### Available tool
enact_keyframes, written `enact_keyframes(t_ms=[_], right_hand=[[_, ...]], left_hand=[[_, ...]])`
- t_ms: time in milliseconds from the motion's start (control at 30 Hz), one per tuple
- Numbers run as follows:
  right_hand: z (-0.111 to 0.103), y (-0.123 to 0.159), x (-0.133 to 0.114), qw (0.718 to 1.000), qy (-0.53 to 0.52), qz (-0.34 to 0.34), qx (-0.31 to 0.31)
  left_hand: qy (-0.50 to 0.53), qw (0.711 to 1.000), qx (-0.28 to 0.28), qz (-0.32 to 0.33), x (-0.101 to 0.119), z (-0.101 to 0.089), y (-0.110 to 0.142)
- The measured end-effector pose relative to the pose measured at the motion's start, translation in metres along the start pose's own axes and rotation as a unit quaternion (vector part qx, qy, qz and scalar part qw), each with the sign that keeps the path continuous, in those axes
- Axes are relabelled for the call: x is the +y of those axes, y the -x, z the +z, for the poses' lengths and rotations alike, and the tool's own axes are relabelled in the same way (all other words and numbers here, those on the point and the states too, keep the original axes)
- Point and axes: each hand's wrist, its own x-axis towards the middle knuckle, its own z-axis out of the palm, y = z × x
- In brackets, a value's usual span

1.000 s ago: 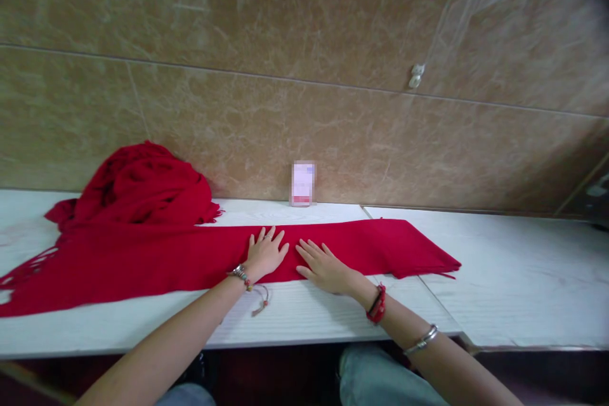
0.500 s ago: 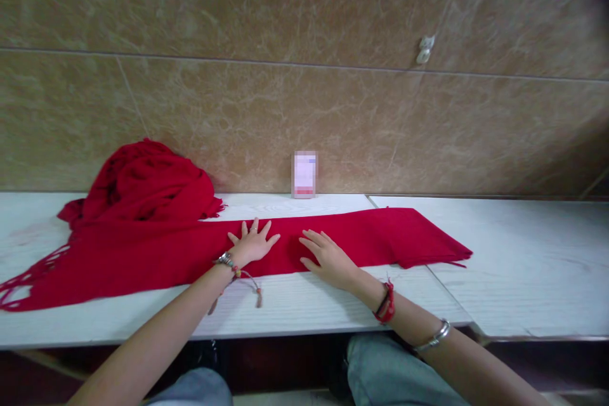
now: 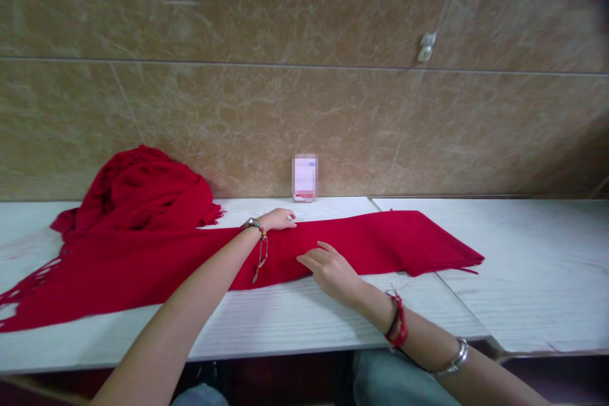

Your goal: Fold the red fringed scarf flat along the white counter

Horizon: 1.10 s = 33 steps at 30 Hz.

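A long red scarf (image 3: 371, 242) lies folded into a flat band across the white table, its left end fringed. At the band's far edge is my left hand (image 3: 277, 219), fingers curled in on the cloth; the fingertips are partly hidden. My right hand (image 3: 333, 273) rests over the near edge of the same band, thumb and fingers apart, some of them bent out of sight. A bunched heap of red cloth (image 3: 147, 190) sits at the left, behind the band and touching it.
A phone (image 3: 305, 179) with a blurred screen leans upright against the brown marbled wall (image 3: 228, 120). A small white fixture (image 3: 427, 47) is on the wall. The white table (image 3: 533, 266) has a seam right of centre, and its front edge runs above my knees.
My left hand has moved from lying spread on the scarf to its far edge, with the fingers curled. My right hand has shifted slightly towards the near edge. The view has tilted a little.
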Motion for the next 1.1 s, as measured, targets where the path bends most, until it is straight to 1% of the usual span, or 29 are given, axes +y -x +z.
enact_keyframes(t_ms=[100, 267, 400, 567, 633, 700, 733, 800, 833, 933, 1000, 1100], right_hand=[[-0.002, -0.003, -0.001, 0.999, 0.032, -0.011, -0.005], [-0.005, -0.006, -0.006, 0.993, 0.101, -0.051, -0.016], [-0.006, -0.004, -0.010, 0.990, 0.125, -0.060, -0.030], [-0.008, -0.002, -0.009, 0.991, 0.115, -0.062, -0.036], [-0.008, -0.001, -0.008, 0.991, 0.106, -0.065, -0.046], [-0.009, 0.000, -0.007, 0.992, 0.097, -0.066, -0.053], [-0.010, 0.000, -0.006, 0.992, 0.094, -0.065, -0.053], [-0.010, 0.001, -0.005, 0.993, 0.090, -0.067, -0.047], [-0.010, 0.001, -0.005, 0.993, 0.088, -0.073, -0.042], [-0.009, 0.002, -0.005, 0.992, 0.075, -0.097, -0.028], [-0.007, 0.002, -0.005, 0.993, 0.055, -0.104, -0.026], [-0.004, 0.003, -0.004, 0.994, -0.001, -0.100, -0.032]], left_hand=[[0.021, 1.000, -0.021, 0.005, -0.002, -0.003, -0.007], [0.057, 0.997, -0.044, 0.019, -0.006, -0.004, -0.014], [0.070, 0.997, -0.035, 0.012, -0.007, -0.001, -0.017], [0.065, 0.998, -0.004, -0.009, -0.003, 0.005, -0.013], [0.053, 0.998, 0.027, -0.015, 0.001, 0.009, -0.004], [0.040, 0.997, 0.062, -0.012, 0.006, 0.015, 0.012], [0.030, 0.997, 0.077, -0.002, 0.007, 0.019, 0.022], [0.004, 0.996, 0.089, 0.029, 0.008, 0.026, 0.045], [-0.013, 0.996, 0.080, 0.039, 0.007, 0.029, 0.057], [-0.044, 0.998, 0.027, 0.047, 0.001, 0.034, 0.083], [-0.049, 0.997, -0.002, 0.063, -0.003, 0.033, 0.093], [-0.052, 0.995, -0.020, 0.083, -0.007, 0.032, 0.097]])
